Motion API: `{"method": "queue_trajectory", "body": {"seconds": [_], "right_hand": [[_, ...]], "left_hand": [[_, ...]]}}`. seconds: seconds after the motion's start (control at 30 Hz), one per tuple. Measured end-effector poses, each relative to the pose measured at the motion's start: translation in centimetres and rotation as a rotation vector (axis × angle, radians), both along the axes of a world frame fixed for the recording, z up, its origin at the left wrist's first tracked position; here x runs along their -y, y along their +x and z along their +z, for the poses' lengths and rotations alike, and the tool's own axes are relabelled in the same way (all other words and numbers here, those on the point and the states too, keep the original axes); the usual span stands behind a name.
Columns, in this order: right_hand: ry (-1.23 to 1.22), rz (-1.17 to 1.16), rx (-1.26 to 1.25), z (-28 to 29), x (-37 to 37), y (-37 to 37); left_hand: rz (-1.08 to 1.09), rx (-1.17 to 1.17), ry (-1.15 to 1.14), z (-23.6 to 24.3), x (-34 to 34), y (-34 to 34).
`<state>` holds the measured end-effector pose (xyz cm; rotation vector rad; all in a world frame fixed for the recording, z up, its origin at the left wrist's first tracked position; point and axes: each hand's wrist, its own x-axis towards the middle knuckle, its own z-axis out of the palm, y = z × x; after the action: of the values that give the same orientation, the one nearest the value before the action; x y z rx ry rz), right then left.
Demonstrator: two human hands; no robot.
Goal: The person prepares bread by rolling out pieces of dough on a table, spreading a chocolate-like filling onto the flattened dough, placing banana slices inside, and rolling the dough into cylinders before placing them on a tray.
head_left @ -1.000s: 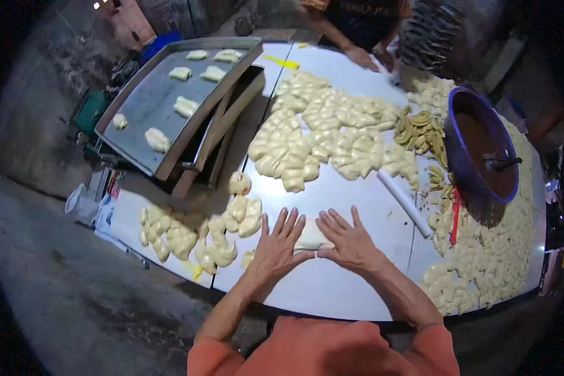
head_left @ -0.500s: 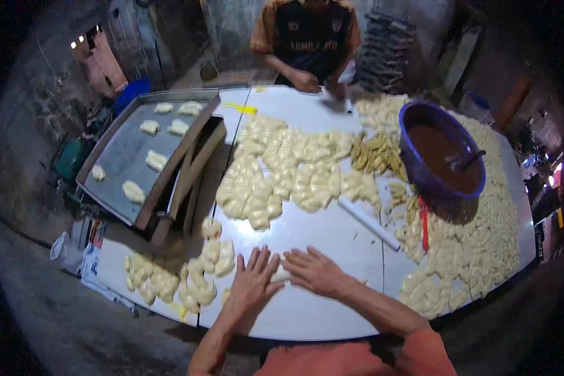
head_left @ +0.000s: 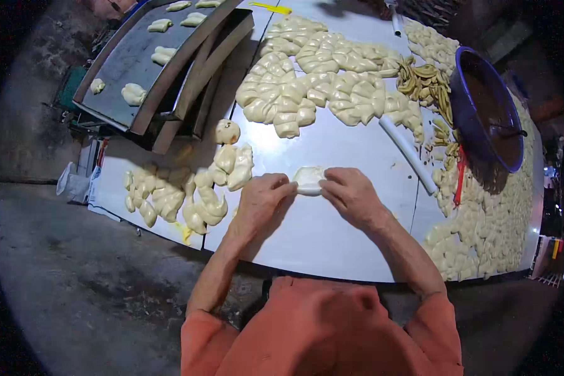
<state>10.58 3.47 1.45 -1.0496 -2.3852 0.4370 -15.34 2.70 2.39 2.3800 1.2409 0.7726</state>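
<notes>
Lying on the white worktop (head_left: 341, 250) in front of the person, a small piece of dough (head_left: 308, 180) fills the gap between the two hands. It is pale, off-white and matte, paler than the glossy cream dough farther off. Its near edge is a thick, smooth, rounded band running from side to side; beyond that it flattens into a thinner sheet with a softly curved far edge and a slightly uneven surface. Both ends disappear under fingers, so its full width cannot be told.

The left hand (head_left: 264, 198) is bent inward, thumb and fingertips gathered on the left end of the piece. The right hand (head_left: 352, 195) mirrors it, its curled fingers gripping the right end.

To the left of the left hand sit loose clumps of dough (head_left: 169, 195), with a round ball (head_left: 227, 131) just beyond. Past the hands spreads a broad mass of plump, shiny dough segments (head_left: 357, 94). A white rod (head_left: 408, 155) lies aslant to the right, near a purple basin (head_left: 460, 106) holding a brown mixture. At the upper left, a metal tray (head_left: 120, 62) bearing shaped pieces tops a tilted stack.
</notes>
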Motion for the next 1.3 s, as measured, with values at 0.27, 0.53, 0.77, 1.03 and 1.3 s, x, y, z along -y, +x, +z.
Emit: {"method": "queue_trajectory", "body": {"seconds": [0.27, 0.53, 0.77, 1.03, 1.3], "right_hand": [[-0.007, -0.028, 0.044, 0.0, 0.1, -0.3], [0.036, -0.045, 0.041, -0.5, -0.5, -0.5], [0.051, -0.024, 0.005, 0.0, -0.3, -0.6], [0.043, -0.027, 0.100, -0.1, -0.8, -1.2], [0.040, -0.053, 0.079, 0.0, -2.3, -2.1]], "left_hand": [[0.064, -0.115, 0.045, -1.2, 0.0, -0.1], [0.108, -0.120, 0.057, -0.6, 0.1, 0.9], [0.094, -0.067, 0.065, -1.3, 0.1, 1.0], [0.165, -0.133, 0.010, -0.7, -1.5, 1.7], [0.127, -0.164, -0.121, 0.4, -3.1, 1.2]]}}
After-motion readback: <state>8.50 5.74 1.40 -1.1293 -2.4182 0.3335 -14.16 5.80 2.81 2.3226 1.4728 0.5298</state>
